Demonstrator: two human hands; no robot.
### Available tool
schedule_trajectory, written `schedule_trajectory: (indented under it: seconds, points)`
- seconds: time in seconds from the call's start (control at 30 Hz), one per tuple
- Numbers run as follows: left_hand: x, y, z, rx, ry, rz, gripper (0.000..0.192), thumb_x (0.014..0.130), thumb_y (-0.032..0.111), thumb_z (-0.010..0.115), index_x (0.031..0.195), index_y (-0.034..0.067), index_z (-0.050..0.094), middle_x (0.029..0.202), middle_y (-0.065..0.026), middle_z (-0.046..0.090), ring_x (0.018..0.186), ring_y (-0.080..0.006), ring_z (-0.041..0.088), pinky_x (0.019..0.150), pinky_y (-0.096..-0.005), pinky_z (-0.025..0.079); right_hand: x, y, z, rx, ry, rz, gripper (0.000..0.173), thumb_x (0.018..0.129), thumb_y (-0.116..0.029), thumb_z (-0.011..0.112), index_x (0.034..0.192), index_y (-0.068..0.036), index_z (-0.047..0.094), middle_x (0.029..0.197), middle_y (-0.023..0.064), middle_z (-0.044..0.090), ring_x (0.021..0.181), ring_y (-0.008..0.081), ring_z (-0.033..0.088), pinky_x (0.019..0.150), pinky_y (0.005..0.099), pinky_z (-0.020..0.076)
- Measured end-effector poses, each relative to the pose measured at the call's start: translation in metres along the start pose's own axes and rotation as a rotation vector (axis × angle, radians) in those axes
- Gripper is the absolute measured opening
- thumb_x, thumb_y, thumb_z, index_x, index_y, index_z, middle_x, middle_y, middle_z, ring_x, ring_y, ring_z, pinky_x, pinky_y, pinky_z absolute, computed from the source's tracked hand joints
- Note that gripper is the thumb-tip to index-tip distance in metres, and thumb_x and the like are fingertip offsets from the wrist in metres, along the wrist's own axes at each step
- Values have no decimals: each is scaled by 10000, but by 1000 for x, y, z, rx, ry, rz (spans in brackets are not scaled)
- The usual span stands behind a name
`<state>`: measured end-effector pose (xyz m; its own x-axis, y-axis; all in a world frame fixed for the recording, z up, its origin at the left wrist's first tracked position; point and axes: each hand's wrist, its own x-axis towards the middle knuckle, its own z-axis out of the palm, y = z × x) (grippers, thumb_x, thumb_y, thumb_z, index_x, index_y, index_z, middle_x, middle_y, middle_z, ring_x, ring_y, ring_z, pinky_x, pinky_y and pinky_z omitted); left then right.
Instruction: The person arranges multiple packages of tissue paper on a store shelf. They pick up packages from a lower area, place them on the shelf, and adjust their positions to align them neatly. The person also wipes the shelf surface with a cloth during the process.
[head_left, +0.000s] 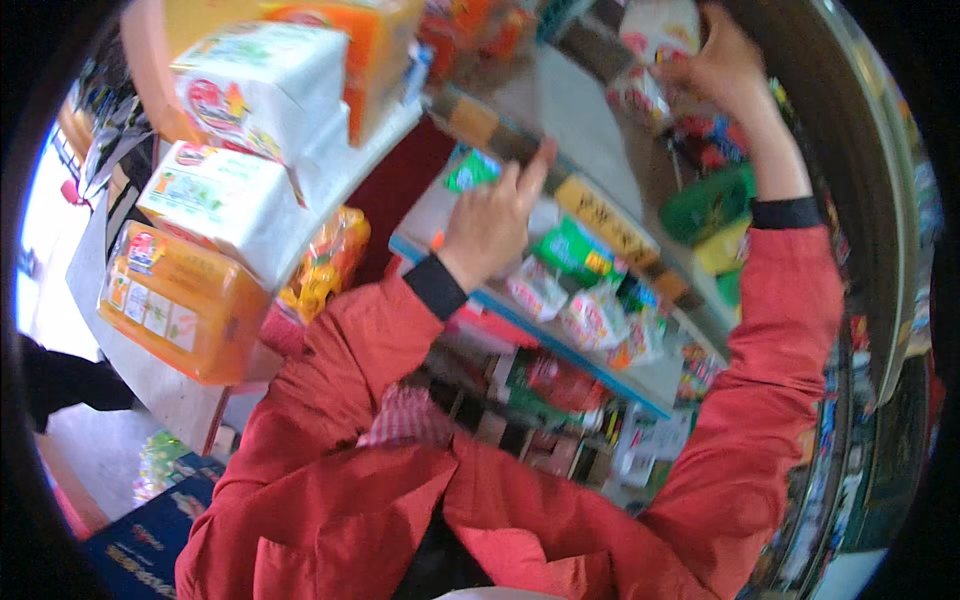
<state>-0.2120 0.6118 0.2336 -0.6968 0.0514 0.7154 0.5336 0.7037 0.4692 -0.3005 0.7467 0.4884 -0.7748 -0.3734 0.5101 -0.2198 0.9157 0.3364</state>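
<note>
My right hand (724, 71) reaches over an upper shelf, its thumb and fingers around a white wrapped pack (660, 30) with pink and red print. Just below that hand lies another white and red pack (639, 97), blurred. My left hand (491, 221) holds nothing; its index finger points at the front edge of the same shelf (589, 214), which carries a yellow label strip. Whether the fingertip touches the edge, I cannot tell. Beneath it, a lower shelf (442, 214) holds green packets (574, 247) and several white wrapped packs (596, 315).
White wrapped blocks (259, 82) and an orange pack (184, 304) are stacked on a counter (161, 382) at left. A yellow and orange bag (326, 262) lies beside them. Green goods (709, 202) sit under my right forearm. A tall shelf panel (862, 150) curves along the right.
</note>
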Motion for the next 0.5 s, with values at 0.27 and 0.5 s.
schedule_trajectory:
  seconds: [0.27,0.5]
  points:
    - [2,-9,6,87,12,45,810,676,5,546,1415,225,296,1087,-194,598,800,-382,620,672,-452,527,-213,-25,-85,574,-195,-46,724,542,-91,812,1185,-13,487,1062,115,611,975,208,609,851,332,473]
    - [2,-3,2,88,60,121,792,714,31,546,1427,245,278,1114,-197,595,892,-371,608,736,-438,501,-351,-9,11,471,-620,457,704,508,-163,822,1108,-38,476,988,181,584,930,343,584,801,402,465]
